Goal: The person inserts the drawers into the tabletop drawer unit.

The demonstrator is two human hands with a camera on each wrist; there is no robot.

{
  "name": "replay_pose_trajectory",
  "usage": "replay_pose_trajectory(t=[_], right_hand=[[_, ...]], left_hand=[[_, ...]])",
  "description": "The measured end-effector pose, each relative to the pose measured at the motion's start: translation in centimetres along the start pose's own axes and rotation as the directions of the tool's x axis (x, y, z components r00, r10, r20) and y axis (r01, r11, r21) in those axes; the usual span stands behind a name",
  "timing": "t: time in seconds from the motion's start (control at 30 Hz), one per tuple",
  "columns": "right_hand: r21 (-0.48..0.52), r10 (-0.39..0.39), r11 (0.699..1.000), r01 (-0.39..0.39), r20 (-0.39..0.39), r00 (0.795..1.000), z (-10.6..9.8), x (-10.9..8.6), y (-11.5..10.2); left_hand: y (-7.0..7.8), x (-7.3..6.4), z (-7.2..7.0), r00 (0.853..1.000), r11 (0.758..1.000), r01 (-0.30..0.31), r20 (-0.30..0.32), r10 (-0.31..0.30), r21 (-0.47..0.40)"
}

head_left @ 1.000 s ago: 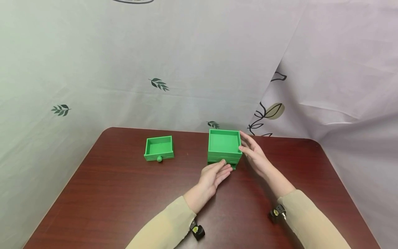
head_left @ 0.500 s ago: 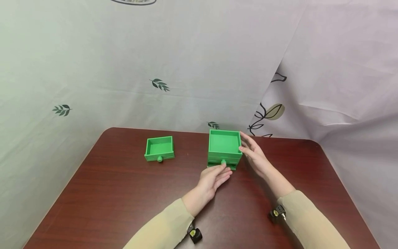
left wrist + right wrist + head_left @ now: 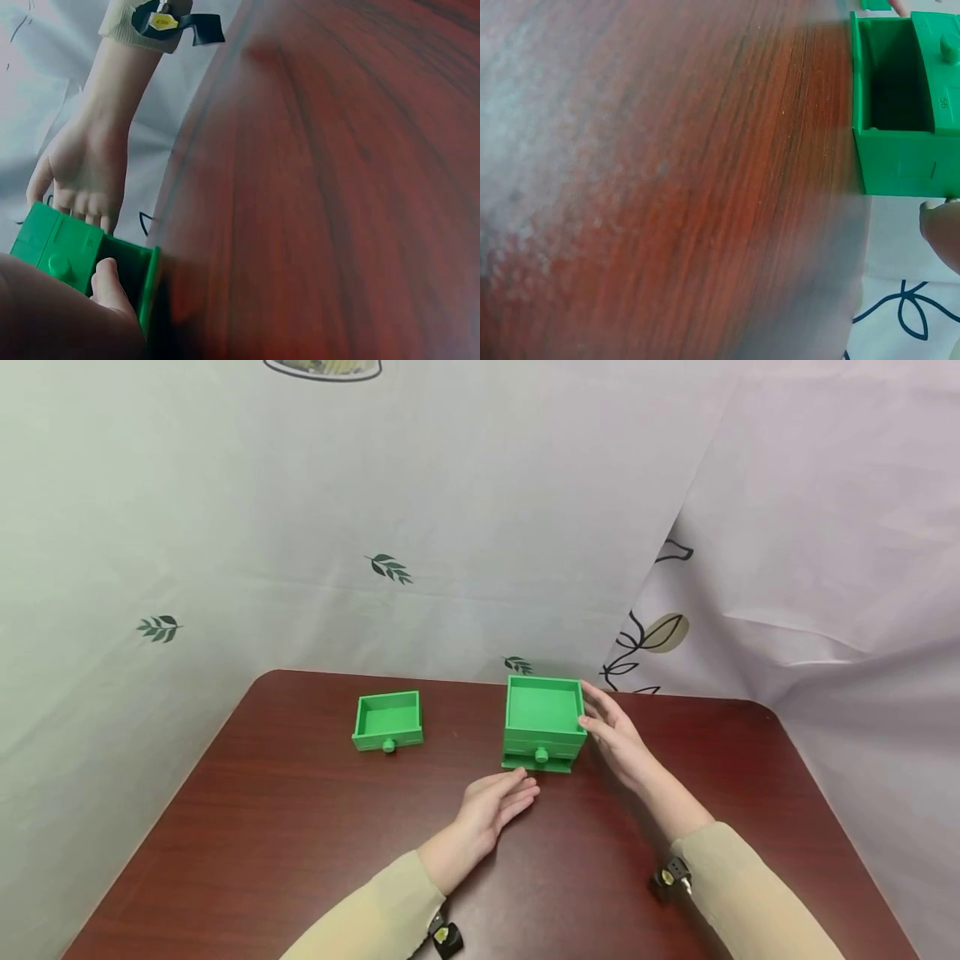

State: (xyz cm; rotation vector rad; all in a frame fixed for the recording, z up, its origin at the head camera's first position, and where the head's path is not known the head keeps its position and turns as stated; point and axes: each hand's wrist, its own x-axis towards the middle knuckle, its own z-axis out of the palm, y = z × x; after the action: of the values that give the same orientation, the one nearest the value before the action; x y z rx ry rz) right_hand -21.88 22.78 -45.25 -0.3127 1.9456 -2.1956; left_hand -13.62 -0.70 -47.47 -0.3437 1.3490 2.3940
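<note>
A small green cabinet (image 3: pixel 543 707) with a shallow open top stands toward the table's back edge. Its front shows a drawer with a round knob (image 3: pixel 542 755); below that is a vacant slot (image 3: pixel 895 75), seen in the right wrist view. My right hand (image 3: pixel 621 739) rests along the cabinet's right side, fingers extended backward and thumb at the top rim. In front of the cabinet, to the lower left, my left hand (image 3: pixel 491 810) holds nothing, its fingers nearly straight. A loose green drawer (image 3: pixel 388 718) with a knob sits on the table to the left.
The dark red-brown wooden table (image 3: pixel 285 827) ends just behind the cabinet. A pale cloth (image 3: pixel 480 510) printed with leaves hangs behind and beside it. Black wrist-worn devices (image 3: pixel 670 877) sit under the beige sleeves.
My left hand has drawn back from the drawer front toward the lower left, uncovering the knob. The right hand stays at the cabinet's side, and the head view has tilted slightly.
</note>
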Motion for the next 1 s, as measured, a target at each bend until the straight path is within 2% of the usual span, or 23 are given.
replay_pose_trajectory(t=[0.3,0.77,1.0], right_hand=[[0.006,-0.008,1.000,0.008,-0.009,1.000,0.0,-0.2,-0.1],[-0.002,-0.014,1.000,0.014,-0.001,1.000,0.2,-0.3,-0.2],[0.001,-0.010,1.000,0.010,0.001,1.000,0.2,-0.2,-0.3]], left_hand=[[0.8,-0.6,-2.4,1.000,0.999,0.019,-0.009,-0.019,0.050],[3.0,-1.2,-5.2,0.999,0.994,0.049,-0.005,-0.049,0.095],[4.3,-1.4,-6.9,0.999,0.993,0.044,-0.028,-0.042,0.106]])
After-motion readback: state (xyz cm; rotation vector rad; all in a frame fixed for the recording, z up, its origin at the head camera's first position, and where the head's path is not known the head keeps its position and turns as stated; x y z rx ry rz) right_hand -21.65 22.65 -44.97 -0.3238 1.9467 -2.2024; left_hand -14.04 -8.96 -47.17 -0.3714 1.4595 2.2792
